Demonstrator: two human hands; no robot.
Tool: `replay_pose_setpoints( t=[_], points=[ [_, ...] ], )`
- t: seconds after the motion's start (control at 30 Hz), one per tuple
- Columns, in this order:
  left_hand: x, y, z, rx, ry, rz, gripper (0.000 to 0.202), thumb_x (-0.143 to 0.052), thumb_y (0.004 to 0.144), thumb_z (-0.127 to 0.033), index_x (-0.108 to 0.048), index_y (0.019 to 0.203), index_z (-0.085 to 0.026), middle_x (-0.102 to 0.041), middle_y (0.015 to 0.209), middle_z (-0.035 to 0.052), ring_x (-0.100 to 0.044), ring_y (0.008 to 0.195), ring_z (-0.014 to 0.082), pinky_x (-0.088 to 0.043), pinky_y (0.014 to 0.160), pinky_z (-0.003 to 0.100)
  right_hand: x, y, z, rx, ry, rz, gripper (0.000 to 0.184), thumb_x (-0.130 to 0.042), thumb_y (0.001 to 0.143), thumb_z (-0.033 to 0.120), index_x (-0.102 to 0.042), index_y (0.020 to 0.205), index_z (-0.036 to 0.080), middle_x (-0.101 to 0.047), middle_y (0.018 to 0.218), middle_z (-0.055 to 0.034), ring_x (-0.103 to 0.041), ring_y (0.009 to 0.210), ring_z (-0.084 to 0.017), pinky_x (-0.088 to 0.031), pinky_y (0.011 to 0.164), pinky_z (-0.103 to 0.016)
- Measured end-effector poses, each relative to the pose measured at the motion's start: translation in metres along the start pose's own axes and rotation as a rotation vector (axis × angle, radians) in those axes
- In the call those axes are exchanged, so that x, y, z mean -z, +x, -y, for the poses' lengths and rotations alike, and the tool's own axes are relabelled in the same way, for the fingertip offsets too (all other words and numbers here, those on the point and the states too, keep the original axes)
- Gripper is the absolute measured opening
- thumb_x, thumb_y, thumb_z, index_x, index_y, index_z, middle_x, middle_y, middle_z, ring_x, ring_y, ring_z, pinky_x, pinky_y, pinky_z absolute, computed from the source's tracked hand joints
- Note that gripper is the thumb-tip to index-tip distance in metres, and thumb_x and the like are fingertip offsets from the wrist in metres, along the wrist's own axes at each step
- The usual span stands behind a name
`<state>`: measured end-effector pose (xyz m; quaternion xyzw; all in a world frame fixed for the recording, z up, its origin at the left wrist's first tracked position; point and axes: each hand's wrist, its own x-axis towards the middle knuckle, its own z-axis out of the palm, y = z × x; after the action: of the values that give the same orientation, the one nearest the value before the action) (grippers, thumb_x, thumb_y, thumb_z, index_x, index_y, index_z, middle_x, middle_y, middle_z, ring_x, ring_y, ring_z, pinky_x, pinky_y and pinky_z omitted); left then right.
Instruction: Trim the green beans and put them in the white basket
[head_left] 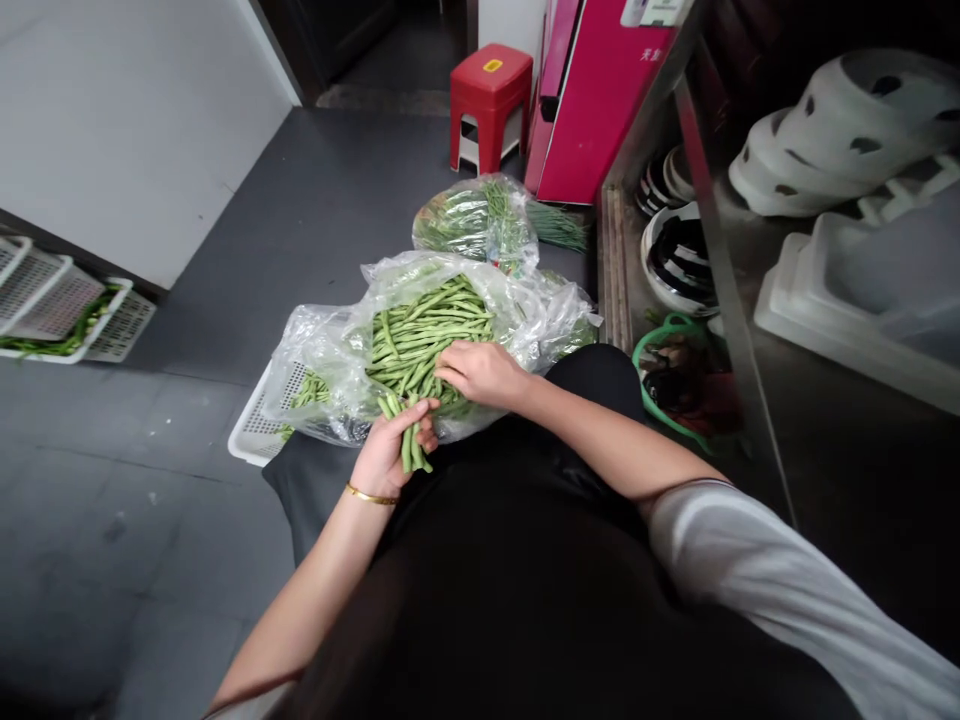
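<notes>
A small bunch of cut green beans [412,448] is gripped in my left hand [388,448], thumb across the stalks and a gold bangle on the wrist. Just above and to the right, my right hand [487,373] is closed with its fingertips down on the green beans at the near edge of the pile; its fingertips are partly hidden. The long green bean pile [431,325] lies in an open clear plastic bag [341,340] in front of my knees. Under the bag's left side, a white perforated basket [259,415] holds some shorter bean pieces.
Behind the bag lies another plastic bag of greens [465,220], with a red stool [491,95] beyond it. White baskets [124,320] stand at the left wall. To the right, a metal shelf [731,270] holds white containers, with a green basin [645,365] below.
</notes>
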<state>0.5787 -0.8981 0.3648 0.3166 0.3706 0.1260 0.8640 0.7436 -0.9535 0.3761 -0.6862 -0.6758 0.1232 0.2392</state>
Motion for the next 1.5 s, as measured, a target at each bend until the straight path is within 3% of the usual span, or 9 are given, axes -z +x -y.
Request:
replay_pose_setpoints(
  t=[0.1,0.23,0.4,0.47,0.63,0.83,1.1,1.23,1.5],
  points=[
    [-0.004,0.005,0.006,-0.026,-0.004,-0.026,0.023,-0.072,0.068,-0.025,-0.062,0.080,-0.009,-0.054,0.051,-0.0013,-0.047,0.041,0.0071,-0.043,0.040,0.020,0.006,-0.033,0.020,0.019,0.426,-0.142,0.022,-0.050,0.088,0.029,-0.065,0.084,0.014,-0.068,0.082,-0.0049,-0.061,0.076,-0.012,-0.045,0.073,-0.023],
    [-0.010,0.005,0.013,-0.035,-0.003,-0.071,0.028,-0.076,0.062,-0.020,-0.061,0.083,-0.010,-0.063,0.061,0.0016,-0.049,0.040,0.0061,-0.043,0.040,0.018,-0.018,-0.068,0.026,-0.191,1.041,0.007,0.030,-0.054,0.083,0.041,-0.064,0.086,0.013,-0.066,0.069,-0.0029,-0.062,0.060,-0.011,-0.051,0.058,-0.023],
    [-0.013,-0.004,0.011,-0.224,0.104,-0.145,0.028,-0.076,0.060,-0.019,-0.061,0.083,-0.011,-0.065,0.060,0.0018,-0.048,0.040,0.0046,-0.041,0.041,0.014,-0.027,-0.075,0.003,-0.327,1.322,0.914,0.035,-0.066,0.071,0.041,-0.066,0.082,0.008,-0.062,0.053,0.0004,-0.056,0.040,-0.009,-0.045,0.041,-0.019],
    [-0.011,-0.007,0.008,-0.245,0.109,-0.160,0.031,-0.076,0.060,-0.020,-0.062,0.086,-0.011,-0.065,0.061,0.0015,-0.049,0.041,0.0045,-0.041,0.041,0.014,-0.013,-0.071,-0.007,-0.291,1.203,1.020,0.031,-0.067,0.070,0.034,-0.067,0.090,0.009,-0.063,0.055,0.0017,-0.057,0.042,-0.007,-0.046,0.044,-0.017],
    [-0.004,-0.009,0.009,-0.097,0.132,-0.033,0.026,-0.073,0.060,-0.018,-0.067,0.084,-0.009,-0.062,0.059,0.0017,-0.049,0.041,0.0051,-0.041,0.040,0.015,0.023,-0.049,-0.021,-0.431,0.974,0.496,0.056,-0.069,0.070,0.030,-0.052,0.121,0.014,-0.063,0.063,0.0038,-0.054,0.043,-0.006,-0.040,0.041,-0.015],
    [0.001,-0.003,0.015,-0.056,0.282,-0.048,0.011,-0.070,0.059,-0.015,-0.066,0.067,-0.009,-0.060,0.051,0.0039,-0.048,0.035,0.0072,-0.037,0.033,0.016,0.023,-0.029,-0.004,-0.350,1.012,0.021,0.031,-0.051,0.085,0.035,-0.054,0.106,0.011,-0.058,0.062,0.0027,-0.048,0.042,-0.006,-0.040,0.043,-0.019],
    [0.006,0.017,0.008,0.126,-0.074,-0.204,0.004,-0.060,0.061,-0.012,-0.059,0.064,-0.009,-0.057,0.047,0.0023,-0.046,0.032,0.0078,-0.037,0.031,0.017,0.000,-0.072,0.043,0.125,0.454,-0.104,0.024,-0.040,0.093,0.031,-0.058,0.097,0.016,-0.067,0.079,-0.0058,-0.063,0.070,-0.012,-0.046,0.065,-0.022],
    [0.008,0.021,0.000,0.070,-0.160,-0.277,0.002,-0.058,0.062,-0.011,-0.056,0.063,-0.010,-0.055,0.047,-0.0006,-0.042,0.032,0.0035,-0.035,0.033,0.013,0.002,-0.077,0.055,0.347,0.557,0.141,0.022,-0.047,0.089,0.034,-0.060,0.095,0.018,-0.069,0.081,-0.0048,-0.065,0.073,-0.011,-0.047,0.066,-0.021],
    [-0.002,-0.005,0.007,0.006,0.072,0.186,0.018,-0.070,0.062,-0.020,-0.059,0.073,-0.012,-0.061,0.059,0.0038,-0.056,0.049,0.0127,-0.040,0.039,0.020,-0.011,-0.044,0.016,-0.335,0.989,0.106,0.036,-0.041,0.089,0.045,-0.054,0.095,0.012,-0.060,0.059,0.0000,-0.052,0.043,-0.010,-0.042,0.042,-0.021]
  ],
)
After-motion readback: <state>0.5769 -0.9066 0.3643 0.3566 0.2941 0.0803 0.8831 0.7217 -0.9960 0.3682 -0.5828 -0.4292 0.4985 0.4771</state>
